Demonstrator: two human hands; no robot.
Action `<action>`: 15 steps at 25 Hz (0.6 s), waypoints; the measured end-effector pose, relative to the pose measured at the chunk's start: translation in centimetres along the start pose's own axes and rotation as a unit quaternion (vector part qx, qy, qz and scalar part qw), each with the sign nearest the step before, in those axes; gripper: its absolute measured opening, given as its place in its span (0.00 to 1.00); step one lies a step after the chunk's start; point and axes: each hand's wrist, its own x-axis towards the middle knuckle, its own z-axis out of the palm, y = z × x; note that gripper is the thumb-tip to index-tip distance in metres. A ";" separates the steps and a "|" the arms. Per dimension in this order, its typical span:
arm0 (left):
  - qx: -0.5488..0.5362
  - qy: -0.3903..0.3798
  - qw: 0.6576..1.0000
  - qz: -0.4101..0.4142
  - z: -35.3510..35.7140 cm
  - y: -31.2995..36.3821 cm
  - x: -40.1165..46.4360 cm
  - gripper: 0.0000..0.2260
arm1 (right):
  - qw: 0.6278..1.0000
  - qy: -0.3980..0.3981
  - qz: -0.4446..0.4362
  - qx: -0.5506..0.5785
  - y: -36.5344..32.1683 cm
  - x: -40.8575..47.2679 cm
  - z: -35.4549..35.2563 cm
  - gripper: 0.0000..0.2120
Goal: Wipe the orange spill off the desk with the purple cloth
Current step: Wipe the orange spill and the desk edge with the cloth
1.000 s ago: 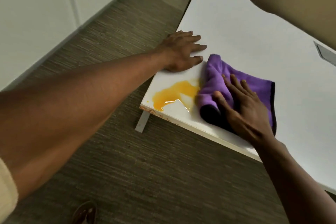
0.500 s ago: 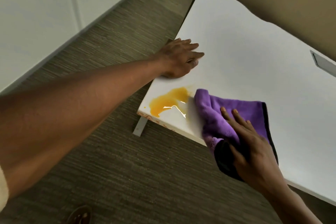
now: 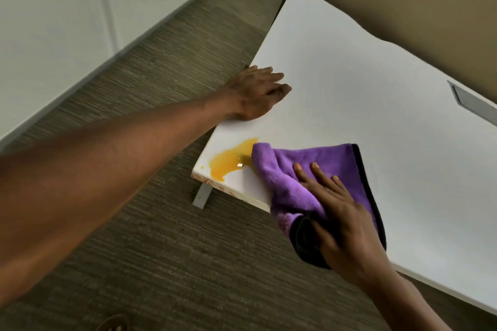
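Observation:
An orange spill (image 3: 228,162) lies on the near left corner of the white desk (image 3: 349,83). The purple cloth (image 3: 312,160), black-edged and bunched, touches the spill's right end and hangs partly over the desk's front edge. My right hand (image 3: 341,220) presses on the cloth with fingers spread and the thumb around its dark folded corner. My left hand (image 3: 255,94) rests palm down on the desk's left edge, beyond the spill and apart from it, holding nothing.
A tan partition (image 3: 403,8) stands along the desk's far side. A grey cable flap (image 3: 470,102) is set in the desk at the right. A grey desk leg (image 3: 201,195) descends under the corner to the carpet (image 3: 174,250). A sandalled foot (image 3: 113,324) shows at the bottom.
My right hand dragged the cloth toward the desk's front edge, then pushed its left end onto the spill's right side. The spill's right part is smaller. My left hand stayed put.

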 end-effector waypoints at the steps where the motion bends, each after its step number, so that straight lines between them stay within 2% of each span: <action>1: -0.017 0.004 1.000 -0.001 0.0 0.0 0.0 0.22 | 1.000 0.002 0.001 0.004 0.4 0.3 -0.3 0.34; 6: -0.148 0.013 0.989 0.002 -0.7 0.2 0.1 0.25 | 0.988 0.072 0.131 -0.035 1.4 8.5 -1.0 0.26; 8: -0.160 0.015 0.987 0.001 -0.7 0.1 0.0 0.28 | 0.986 0.076 0.143 -0.048 0.7 9.5 -0.6 0.26; 12: -0.125 0.021 0.992 -0.009 -0.4 0.1 0.3 0.33 | 0.994 0.072 0.083 -0.016 -1.7 4.0 0.9 0.30; 15: -0.040 0.021 0.999 0.000 -0.1 0.0 0.1 0.26 | 1.000 0.005 0.018 -0.005 -1.9 -0.6 0.6 0.35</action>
